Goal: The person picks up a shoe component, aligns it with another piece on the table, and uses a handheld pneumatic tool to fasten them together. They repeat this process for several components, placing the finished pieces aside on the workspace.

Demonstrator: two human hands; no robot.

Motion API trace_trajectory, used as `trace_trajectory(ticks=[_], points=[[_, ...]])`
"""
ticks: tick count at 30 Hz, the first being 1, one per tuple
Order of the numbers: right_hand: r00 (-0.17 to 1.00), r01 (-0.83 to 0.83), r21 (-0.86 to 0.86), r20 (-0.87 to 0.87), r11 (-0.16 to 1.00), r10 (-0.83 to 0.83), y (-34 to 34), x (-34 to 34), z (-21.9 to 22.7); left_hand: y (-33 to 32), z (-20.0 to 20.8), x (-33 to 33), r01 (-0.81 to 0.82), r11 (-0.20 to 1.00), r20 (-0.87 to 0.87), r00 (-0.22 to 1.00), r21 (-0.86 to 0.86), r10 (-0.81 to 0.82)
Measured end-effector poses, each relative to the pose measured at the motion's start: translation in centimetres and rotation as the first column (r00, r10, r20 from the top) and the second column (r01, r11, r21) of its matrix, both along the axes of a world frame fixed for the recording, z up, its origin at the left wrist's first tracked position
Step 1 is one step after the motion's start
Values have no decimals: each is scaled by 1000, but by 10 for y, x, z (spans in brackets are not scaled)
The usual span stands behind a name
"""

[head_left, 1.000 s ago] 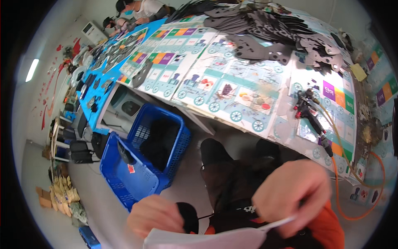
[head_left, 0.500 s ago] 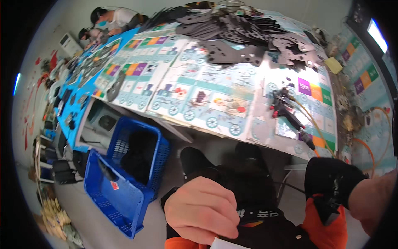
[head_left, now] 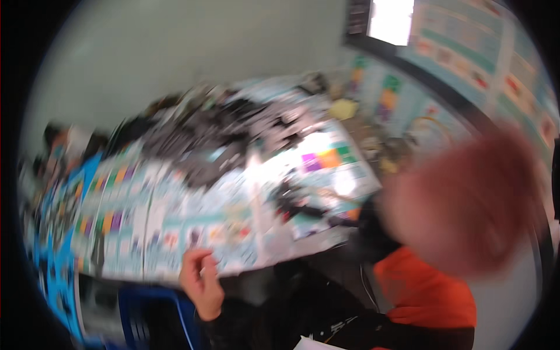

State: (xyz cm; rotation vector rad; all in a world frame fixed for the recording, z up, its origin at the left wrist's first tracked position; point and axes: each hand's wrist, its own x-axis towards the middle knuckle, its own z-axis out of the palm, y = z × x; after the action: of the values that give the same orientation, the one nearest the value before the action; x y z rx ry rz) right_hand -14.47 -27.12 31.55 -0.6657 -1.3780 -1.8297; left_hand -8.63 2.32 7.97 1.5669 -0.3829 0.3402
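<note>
My left hand (head_left: 201, 283) hovers by the front edge of the table (head_left: 175, 265). Its thumb and fingers are loosely bent and apart, and I see nothing between them. Large and smeared by motion, my right hand (head_left: 461, 201) is raised on the right, near the camera; its fingers cannot be made out. A black hand tool (head_left: 306, 209) with a hose lies on the table between the two hands and farther back. Behind it is a heap of dark grey, flat cut pieces (head_left: 204, 137), blurred here.
A blue plastic crate (head_left: 134, 318) stands below the table at the left. Blue sheeting (head_left: 58, 280) with small dark pieces covers a surface at the far left, where another person (head_left: 73, 143) is seen. A yellow piece (head_left: 343, 109) lies by the right wall, under a bright window (head_left: 392, 22).
The view has swung up and right. My left hand has gone from a closed shape near my lap to the table's edge, its fingers loosened. My right hand has risen into view.
</note>
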Motion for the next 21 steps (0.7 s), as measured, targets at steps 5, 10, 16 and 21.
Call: trace_trajectory(ticks=[5, 10, 16, 21], points=[[350, 39, -416, -846, 908, -402, 79, 196, -40, -16, -58, 69, -259, 936, 203, 956, 237, 213], [-112, -140, -953, -253, 267, -961, 34, 338, -144, -69, -79, 99, -213, 919, 411, 909, 333, 62], [-153, -169, -983, 101, -75, -983, 54, 409, -229, -43, -85, 106, -321, 916, 305, 921, 242, 242], [-10, -436, -900, -9, 13, -1000, 120, 420, -263, 2, -98, 88, -408, 857, 310, 898, 314, 313]])
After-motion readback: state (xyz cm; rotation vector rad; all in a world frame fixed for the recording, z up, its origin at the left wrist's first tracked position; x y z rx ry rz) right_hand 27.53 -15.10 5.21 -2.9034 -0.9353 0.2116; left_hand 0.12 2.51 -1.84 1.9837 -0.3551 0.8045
